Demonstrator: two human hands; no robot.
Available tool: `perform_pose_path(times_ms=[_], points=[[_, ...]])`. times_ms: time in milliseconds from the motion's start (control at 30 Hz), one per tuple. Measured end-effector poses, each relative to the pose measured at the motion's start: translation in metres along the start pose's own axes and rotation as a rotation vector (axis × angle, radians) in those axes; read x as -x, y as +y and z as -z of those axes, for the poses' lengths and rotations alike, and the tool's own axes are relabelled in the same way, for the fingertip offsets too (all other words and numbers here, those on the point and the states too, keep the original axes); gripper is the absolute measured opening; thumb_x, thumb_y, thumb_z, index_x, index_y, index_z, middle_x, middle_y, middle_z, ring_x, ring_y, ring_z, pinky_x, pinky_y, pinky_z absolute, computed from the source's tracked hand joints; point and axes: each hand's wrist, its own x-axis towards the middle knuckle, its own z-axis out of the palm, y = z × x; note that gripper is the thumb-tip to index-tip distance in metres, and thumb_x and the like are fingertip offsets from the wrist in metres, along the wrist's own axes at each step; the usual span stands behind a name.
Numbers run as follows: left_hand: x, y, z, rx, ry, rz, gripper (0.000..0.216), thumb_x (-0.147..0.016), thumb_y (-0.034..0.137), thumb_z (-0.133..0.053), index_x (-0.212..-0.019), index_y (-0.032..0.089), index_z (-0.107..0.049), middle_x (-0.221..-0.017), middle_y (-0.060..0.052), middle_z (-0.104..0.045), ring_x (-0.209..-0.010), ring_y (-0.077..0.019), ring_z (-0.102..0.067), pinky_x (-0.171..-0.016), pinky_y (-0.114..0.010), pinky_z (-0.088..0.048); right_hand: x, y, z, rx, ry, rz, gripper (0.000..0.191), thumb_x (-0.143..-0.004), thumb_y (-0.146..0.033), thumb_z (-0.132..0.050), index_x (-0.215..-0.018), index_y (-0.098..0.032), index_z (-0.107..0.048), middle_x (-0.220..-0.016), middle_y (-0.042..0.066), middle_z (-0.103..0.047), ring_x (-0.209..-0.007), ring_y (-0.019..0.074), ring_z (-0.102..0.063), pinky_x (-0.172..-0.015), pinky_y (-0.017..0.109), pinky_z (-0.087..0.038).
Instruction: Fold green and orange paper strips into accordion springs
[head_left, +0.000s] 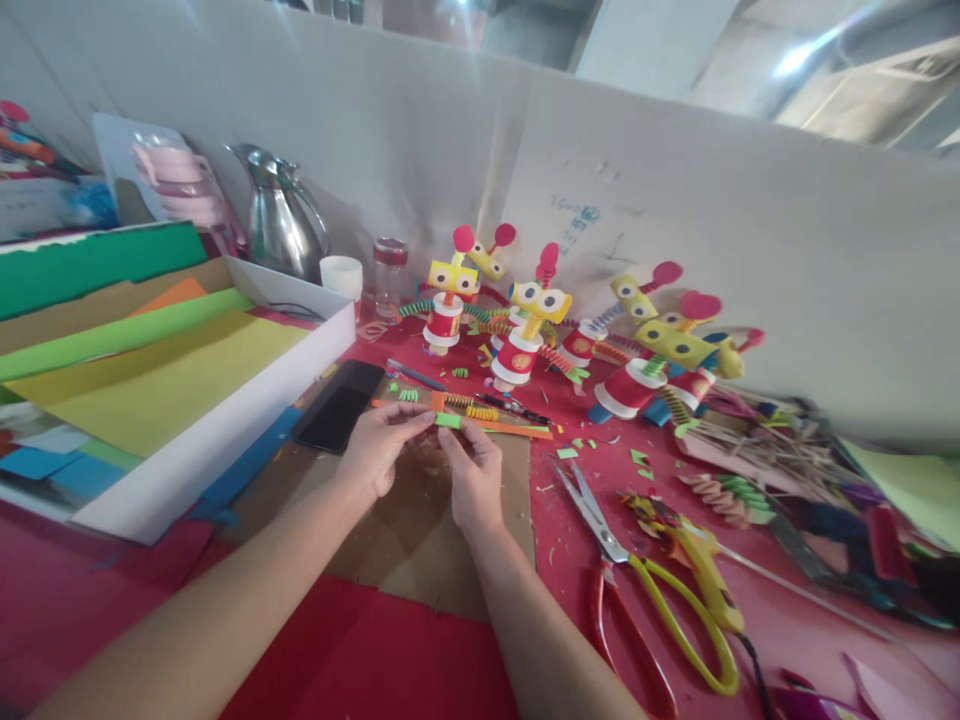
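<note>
1. Cardboard (420,540): brown sheet on a red tabletop, the reference for all entries; scraps and marks on it.
2. Left hand (379,445): above the cardboard's far edge, fingers pinched narrow on one end of the green strip.
3. Right hand (472,480): beside the left, thumb and forefinger pinched on the other end.
4. Green strip (448,420): short paper piece held between both hands, over the cardboard's far edge. Judged at an early stage: no coil shows in it yet.
5. Scissors (637,570): right of the cardboard, blades open, lying idle.
6. Glue gun (701,560): just right of the scissors, lying idle.
7. Phone (339,404): at the cardboard's far left corner, screen dark.
8. Orange strip (517,430), coils (480,411): just beyond the cardboard; the coils look finished.
9. Box (225,420): left of the cardboard, holding coloured sheets.
10. Figures (525,330): beyond the cardboard, about six, apparently complete with cup bodies, eyes and coiled arms.
11. Kettle (281,215), cup (341,275), jar (390,275): far left, against the partition.
12. Unclear: the strip's folds, hidden by fingertips; the blurred clutter far right; the exact figure count, since they overlap.
</note>
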Motion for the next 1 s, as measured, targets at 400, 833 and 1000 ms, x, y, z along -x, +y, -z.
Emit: perform_pose_path(times_ms=[400,833,1000], points=[[0.0013,0.0042,-0.0008,0.051,-0.023,0.087,0.019,-0.054,0.013,-0.081,-0.071,0.012,-0.073,-0.071,-0.005,-0.072,-0.068,-0.0129,-0.065,-0.074,-0.027,-0.052,-0.0012,-0.0005,-0.0003,0.082,0.058,0.051,0.018,-0.079,-0.036,-0.062,-0.079,-0.018,-0.060,-0.071,-0.001,-0.060,-0.065,0.0122,-0.055,-0.066,0.026,-0.047],[-0.0034,0.0049,0.0038,0.053,-0.041,0.102,0.017,-0.056,0.014,-0.080,-0.071,0.010,-0.073,-0.070,-0.006,-0.072,-0.064,-0.0128,-0.064,-0.073,-0.028,-0.052,-0.0005,-0.0037,-0.0005,0.059,0.008,0.039,0.015,-0.079,-0.033,-0.062,-0.076,-0.018,-0.061,-0.067,-0.003,-0.058,-0.064,0.0121,-0.054,-0.064,0.025,-0.044],[-0.0026,0.0039,0.0027,0.076,-0.047,0.082,0.014,-0.057,0.013,-0.080,-0.070,0.011,-0.073,-0.069,-0.005,-0.071,-0.064,-0.0117,-0.063,-0.074,-0.027,-0.052,-0.0012,-0.0035,-0.0007,0.035,0.004,0.013,0.018,-0.079,-0.035,-0.063,-0.076,-0.018,-0.061,-0.067,-0.002,-0.060,-0.064,0.0124,-0.056,-0.066,0.026,-0.046]])
